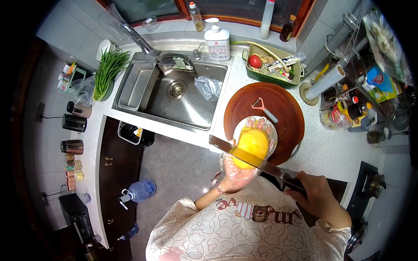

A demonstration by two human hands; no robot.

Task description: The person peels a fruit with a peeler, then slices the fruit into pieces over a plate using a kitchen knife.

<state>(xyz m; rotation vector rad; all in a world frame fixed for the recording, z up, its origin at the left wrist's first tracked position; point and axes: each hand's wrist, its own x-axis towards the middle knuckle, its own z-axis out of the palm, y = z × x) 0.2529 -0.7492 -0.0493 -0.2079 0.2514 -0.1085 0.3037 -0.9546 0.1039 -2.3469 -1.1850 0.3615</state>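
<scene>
My left hand (pixel 237 177), in a clear plastic glove, holds a peeled yellow mango (pixel 256 141) from below. My bare right hand (pixel 321 196) is closed around the black handle of a kitchen knife (pixel 270 168). The wide blade lies across the near part of the mango; whether it has cut in, I cannot tell. Beyond the fruit is a white plate (pixel 241 124), partly hidden, with clear plastic around the mango's far side. It rests on a round brown cutting board (pixel 237 99), where a peeler (pixel 264 108) with a pinkish head also lies.
Left of the board is a steel sink (pixel 187 111) with a plastic bag (pixel 207 87) in it. A green basket (pixel 274 78) with a tomato stands behind the board. Right of it are a roll of film (pixel 326 81) and several bottles. A bin (pixel 130 132) hangs below the counter edge.
</scene>
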